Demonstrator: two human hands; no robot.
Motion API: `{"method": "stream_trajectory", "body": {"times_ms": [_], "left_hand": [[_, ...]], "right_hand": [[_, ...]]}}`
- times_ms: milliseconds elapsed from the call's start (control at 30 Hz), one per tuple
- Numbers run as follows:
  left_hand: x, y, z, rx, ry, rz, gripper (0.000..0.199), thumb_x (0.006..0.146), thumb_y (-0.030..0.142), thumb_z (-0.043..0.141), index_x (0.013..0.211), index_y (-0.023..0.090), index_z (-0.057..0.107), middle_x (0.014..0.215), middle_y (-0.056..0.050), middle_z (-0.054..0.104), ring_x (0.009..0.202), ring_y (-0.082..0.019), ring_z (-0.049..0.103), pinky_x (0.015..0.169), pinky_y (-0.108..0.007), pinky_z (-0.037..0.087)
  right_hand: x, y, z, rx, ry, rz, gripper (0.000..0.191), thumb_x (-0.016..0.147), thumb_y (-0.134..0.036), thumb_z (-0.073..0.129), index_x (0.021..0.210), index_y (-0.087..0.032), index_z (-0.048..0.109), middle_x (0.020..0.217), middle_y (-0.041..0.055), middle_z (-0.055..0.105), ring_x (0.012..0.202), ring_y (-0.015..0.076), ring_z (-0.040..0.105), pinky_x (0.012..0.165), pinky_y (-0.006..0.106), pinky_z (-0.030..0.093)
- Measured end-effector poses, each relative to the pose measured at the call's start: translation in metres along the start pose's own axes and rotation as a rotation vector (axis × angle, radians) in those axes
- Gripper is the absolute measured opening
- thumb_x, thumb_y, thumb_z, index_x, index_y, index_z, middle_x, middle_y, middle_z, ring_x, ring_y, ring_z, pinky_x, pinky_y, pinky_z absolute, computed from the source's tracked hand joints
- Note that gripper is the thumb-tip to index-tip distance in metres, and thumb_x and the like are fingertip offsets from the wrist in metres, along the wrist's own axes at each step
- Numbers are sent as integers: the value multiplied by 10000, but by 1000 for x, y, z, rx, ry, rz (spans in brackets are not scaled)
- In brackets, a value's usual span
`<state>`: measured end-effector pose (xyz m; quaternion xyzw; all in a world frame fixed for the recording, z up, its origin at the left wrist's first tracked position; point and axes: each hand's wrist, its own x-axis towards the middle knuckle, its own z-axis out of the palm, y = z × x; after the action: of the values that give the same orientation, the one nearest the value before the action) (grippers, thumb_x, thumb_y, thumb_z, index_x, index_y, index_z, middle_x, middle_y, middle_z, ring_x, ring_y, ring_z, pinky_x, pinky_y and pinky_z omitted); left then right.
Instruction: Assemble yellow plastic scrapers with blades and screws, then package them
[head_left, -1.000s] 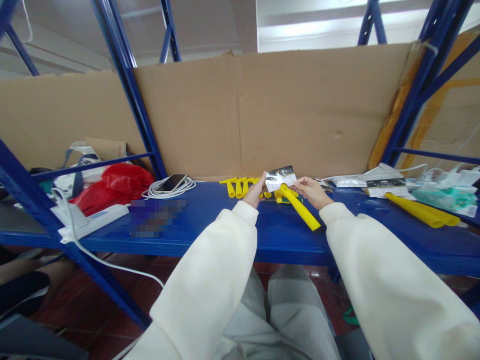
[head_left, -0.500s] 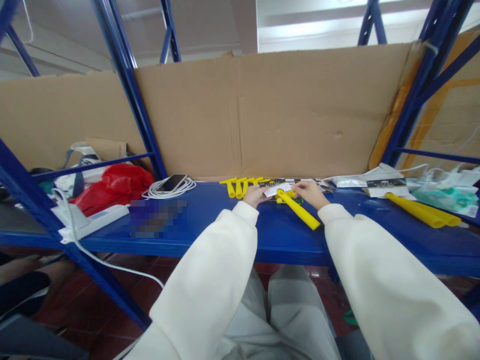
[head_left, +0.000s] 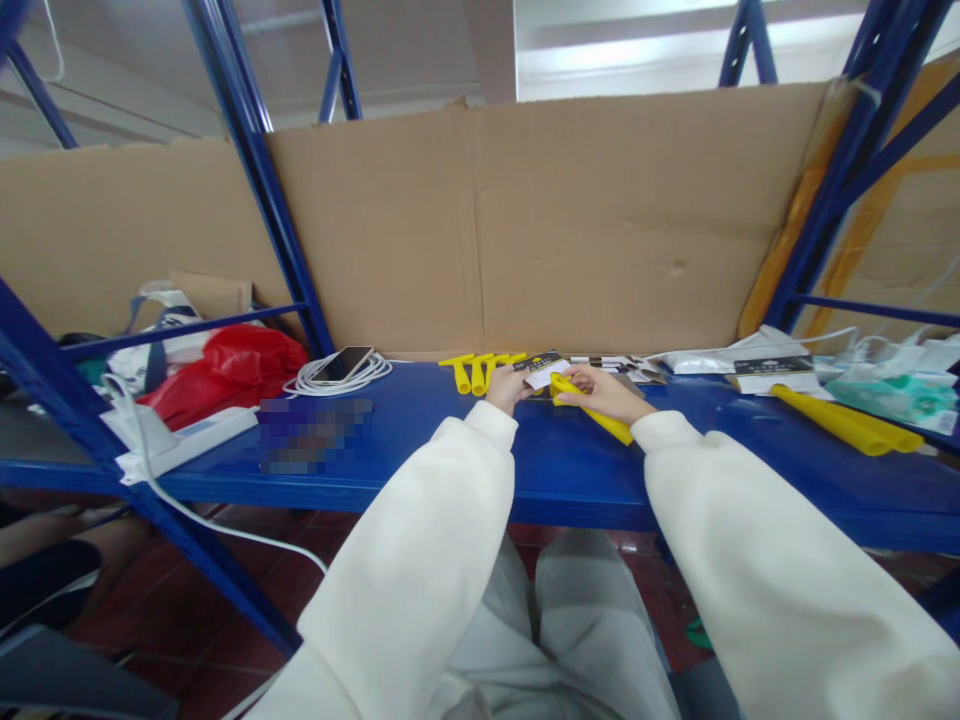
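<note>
In the head view, my left hand (head_left: 508, 388) is closed on the left edge of a small black-and-white printed card (head_left: 553, 372). My right hand (head_left: 604, 392) grips a yellow tool with a long tubular handle (head_left: 616, 430) close to its head end, which meets the card's lower right side. The handle slants down to the right, over the blue shelf. Just left of and behind my left hand lie several yellow T-shaped tools (head_left: 478, 376) in a row, partly hidden by that hand. More printed cards (head_left: 611, 364) lie behind my right hand.
Two yellow tubular handles (head_left: 847, 420) with a card (head_left: 778, 374) lie at the right. A phone (head_left: 343, 365) rests on a coiled white cable, near a red bag (head_left: 232, 370) and a white power strip (head_left: 199, 440). Cardboard (head_left: 600, 220) walls the back of the blue shelf (head_left: 442, 450).
My right hand has moved from the card's right edge onto the yellow tool near its head. The card has turned, so its black printed part now shows more.
</note>
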<state>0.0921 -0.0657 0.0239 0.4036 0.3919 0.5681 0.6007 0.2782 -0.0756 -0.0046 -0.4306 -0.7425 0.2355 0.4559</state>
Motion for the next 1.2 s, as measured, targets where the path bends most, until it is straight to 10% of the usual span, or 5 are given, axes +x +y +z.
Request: {"method": "stream_trajectory", "body": {"times_ms": [500,867,1200], "left_hand": [[-2,2,0,111,40,12,208,784,-10,592,911,134,670,821,-72,739,879,-195,740,807,-327,613],[-2,4,-3,152,83,32,342,748,-2,639,1059,139,667,967,-85,719,824,-165,721,760,-291,597],[-5,4,-1,198,148,46,360,829,63,596,1178,143,633,1081,-98,686,753,-139,694,652,-245,567]], "right_hand": [[-1,-2,5,101,-41,55,253,661,-193,757,875,-233,627,964,10,685,621,112,641,652,266,575],[2,4,-1,-47,80,-36,389,667,-112,690,1032,-233,745,1163,54,729,1074,243,675,997,424,524],[6,12,-13,-62,292,-69,309,705,-159,639,998,-246,676,1166,48,686,1139,251,633,987,428,525]]}}
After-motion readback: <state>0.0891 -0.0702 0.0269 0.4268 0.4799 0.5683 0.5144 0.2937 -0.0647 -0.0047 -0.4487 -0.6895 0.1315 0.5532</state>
